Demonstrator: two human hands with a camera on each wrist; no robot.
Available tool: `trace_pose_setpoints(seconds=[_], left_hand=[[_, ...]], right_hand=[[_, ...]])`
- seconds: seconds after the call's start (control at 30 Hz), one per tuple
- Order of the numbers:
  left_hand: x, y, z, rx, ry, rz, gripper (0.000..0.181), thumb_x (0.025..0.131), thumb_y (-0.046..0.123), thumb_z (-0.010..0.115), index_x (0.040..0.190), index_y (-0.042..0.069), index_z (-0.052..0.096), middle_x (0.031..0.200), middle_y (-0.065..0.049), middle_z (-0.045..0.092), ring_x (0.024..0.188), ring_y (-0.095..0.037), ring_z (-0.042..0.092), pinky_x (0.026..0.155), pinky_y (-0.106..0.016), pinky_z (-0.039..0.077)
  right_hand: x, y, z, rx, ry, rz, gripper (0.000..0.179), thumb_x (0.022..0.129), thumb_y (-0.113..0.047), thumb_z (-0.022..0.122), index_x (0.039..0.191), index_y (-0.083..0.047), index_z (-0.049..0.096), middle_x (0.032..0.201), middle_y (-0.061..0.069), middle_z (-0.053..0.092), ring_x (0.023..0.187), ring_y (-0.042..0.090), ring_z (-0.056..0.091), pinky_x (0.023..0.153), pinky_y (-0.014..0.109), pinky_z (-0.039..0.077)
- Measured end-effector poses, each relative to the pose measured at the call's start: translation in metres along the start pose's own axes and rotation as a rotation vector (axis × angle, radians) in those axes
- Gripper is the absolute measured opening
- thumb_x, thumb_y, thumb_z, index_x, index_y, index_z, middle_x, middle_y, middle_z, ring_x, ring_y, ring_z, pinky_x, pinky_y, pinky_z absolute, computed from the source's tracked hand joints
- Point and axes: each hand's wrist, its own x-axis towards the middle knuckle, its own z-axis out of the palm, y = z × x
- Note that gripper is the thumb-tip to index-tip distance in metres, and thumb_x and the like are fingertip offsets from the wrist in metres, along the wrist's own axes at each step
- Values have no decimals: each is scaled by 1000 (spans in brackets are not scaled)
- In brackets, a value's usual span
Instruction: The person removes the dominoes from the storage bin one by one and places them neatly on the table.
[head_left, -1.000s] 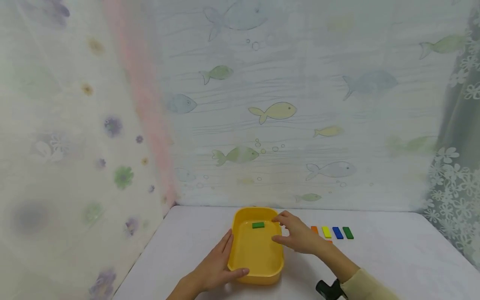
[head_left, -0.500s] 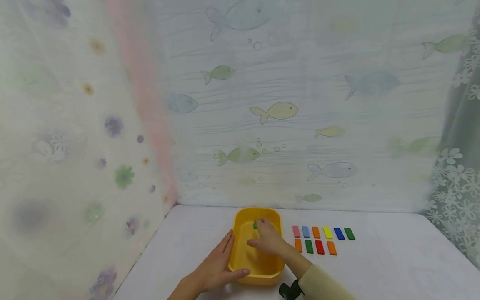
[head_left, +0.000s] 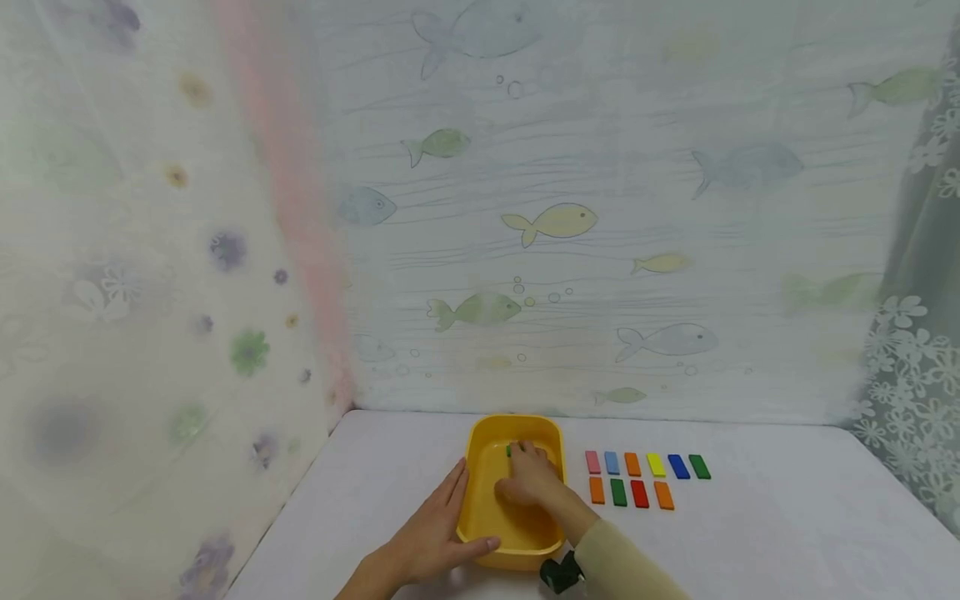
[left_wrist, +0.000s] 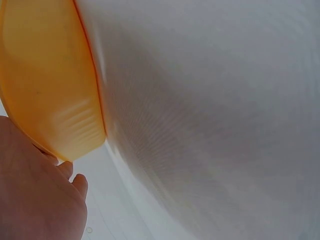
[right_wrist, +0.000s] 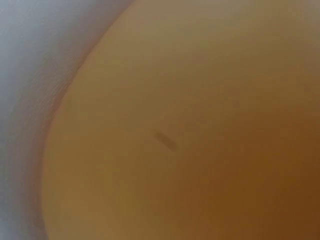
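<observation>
A yellow plastic tray (head_left: 480,521) stands on the white table in the head view. My left hand (head_left: 426,533) rests against its near left corner, fingers straight along the side and thumb at the front rim. The left wrist view shows that hand (left_wrist: 42,185) beside the tray's outer wall (left_wrist: 55,80). My right hand (head_left: 528,482) reaches down inside the tray, fingers bent over a small flat green block (head_left: 509,450), mostly hidden beneath them. Whether it pinches the block I cannot tell. The right wrist view shows only the blurred tray (right_wrist: 165,90).
Right of the tray, flat coloured blocks lie in two rows. The back row runs from a pink block (head_left: 592,462) to a dark green block (head_left: 700,467). The front row includes a red block (head_left: 639,493). Patterned curtains (head_left: 555,250) hang behind the table.
My right hand has moved left from the tray's right rim into the tray, over the green block, and its fingers have bent further. My left hand has stayed at the corner.
</observation>
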Motion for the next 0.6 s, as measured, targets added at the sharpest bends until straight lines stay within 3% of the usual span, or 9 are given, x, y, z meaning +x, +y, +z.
trace_pose_setpoints(seconds=[0.23, 0.4, 0.6], left_hand=[[0, 0, 0, 1, 9, 4, 110, 91, 76, 54, 164, 5, 12, 173, -9, 5, 154, -33, 24, 119, -59, 30], [-1, -1, 0, 0, 13, 17, 110, 91, 75, 54, 164, 4, 12, 172, -10, 5, 154, -33, 24, 119, -59, 30], [-1, 0, 0, -2, 10, 17, 109, 92, 74, 54, 164, 3, 13, 172, -10, 5, 154, -33, 23, 119, -59, 29]], right_hand=[[4, 3, 0, 13, -56, -137, 55, 87, -18, 76, 134, 3, 59, 139, 21, 52, 128, 42, 48, 111, 59, 40], [3, 2, 0, 32, -71, -238, 39, 86, -9, 78, 122, 1, 65, 115, 11, 59, 106, 28, 54, 101, 49, 50], [1, 1, 0, 27, -70, -258, 39, 85, -4, 79, 120, 4, 65, 111, 12, 57, 98, 24, 53, 97, 45, 51]])
